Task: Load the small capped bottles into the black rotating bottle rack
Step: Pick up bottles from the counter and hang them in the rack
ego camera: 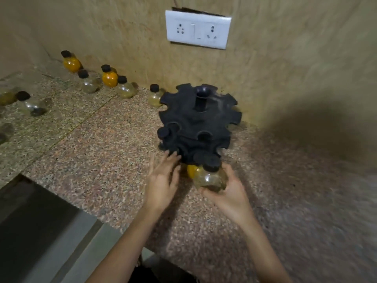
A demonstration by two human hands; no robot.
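Both hands are low at the near side of the rack, seen from the head camera: the right hand (228, 193) is wrapped around a clear bottle (211, 178) with a black cap, cupping it from below, cap tilted toward the rack's lower tier. Left hand (161, 180) is open, fingers (170, 158) spread and stretched forward, tips touching or all but touching the bottom edge of the black rotating rack (199, 123) — motion blur there, so contact is hard to call. It holds nothing.

Just behind the held bottle, an orange bottle (191, 170) peeks out at the foot of the rack, mostly hidden. One black cap (163, 132) shows in a slot on the rack's left side; the upper tier's notches look open, with a central post standing up.

Surface now: a speckled granite counter (102, 152), pinkish-brown, with a seam running diagonally. The rack sits near the wall. Along the back, well apart from the hands, more bottles wait in a loose line: an orange one far back (71, 63), a clear one (88, 82), another orange (109, 77), a yellowish clear one (125, 88), and one right beside the rack (154, 97). Further left, another clear bottle (30, 104) stands alone.

Room: a tan textured wall (285, 58) carrying a white socket plate (197, 29), and a dark drop beyond the counter's near-left edge
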